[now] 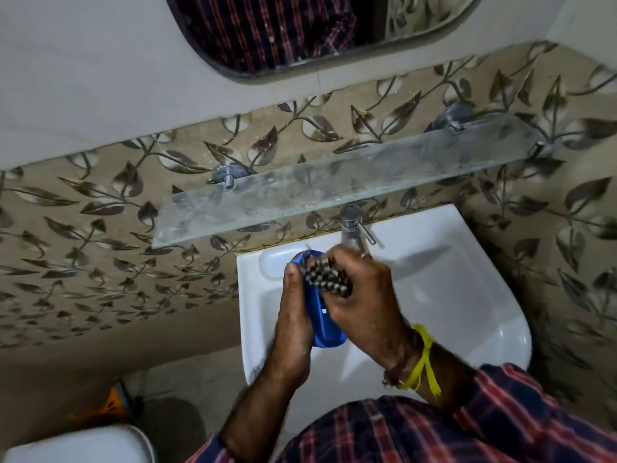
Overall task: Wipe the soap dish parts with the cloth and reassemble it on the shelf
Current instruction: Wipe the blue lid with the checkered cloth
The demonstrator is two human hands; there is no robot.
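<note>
Left hand (pixel 295 315) cupped, thumb uppermost, fingers hidden; right hand (pixel 362 289) fisted just beside it; both forearms raised, converging.

Most of the blue soap dish part (pixel 321 315) is hidden between the left hand (pixel 293 322) and right hand (pixel 362 295). The checked cloth (pixel 325 275) is bunched under the right fingers, blurred. Both forearms run off the bottom edge.

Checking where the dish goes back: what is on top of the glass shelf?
Nothing stands on the glass shelf; only smears and its two wall brackets show. No part of it is covered.
</note>
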